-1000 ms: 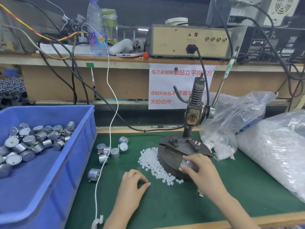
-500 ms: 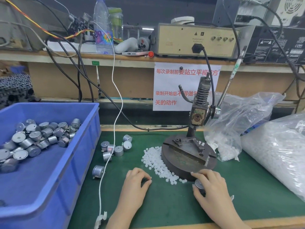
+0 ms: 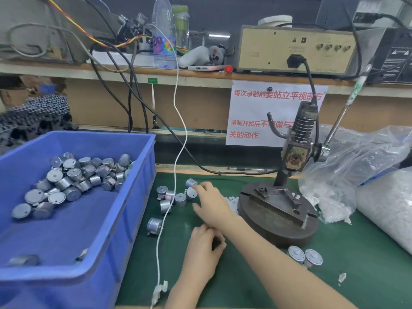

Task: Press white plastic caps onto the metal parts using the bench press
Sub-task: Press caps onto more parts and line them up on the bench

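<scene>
Fingertips (image 3: 203,186) of my outstretched right hand (image 3: 211,205) touch a small silver metal cylinder (image 3: 190,182); my left hand (image 3: 204,250) is curled, perhaps pinching something unseen.

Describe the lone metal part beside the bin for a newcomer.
Find the blue bin on the left. On the green mat by its right wall, left of the white cable, lies the metal part. Unlike the cluster behind it, it lies alone.

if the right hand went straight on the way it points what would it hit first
Probably the nearest loose metal part; the right hand points left at it, fingertips nearly touching, though depth is unclear.
</scene>
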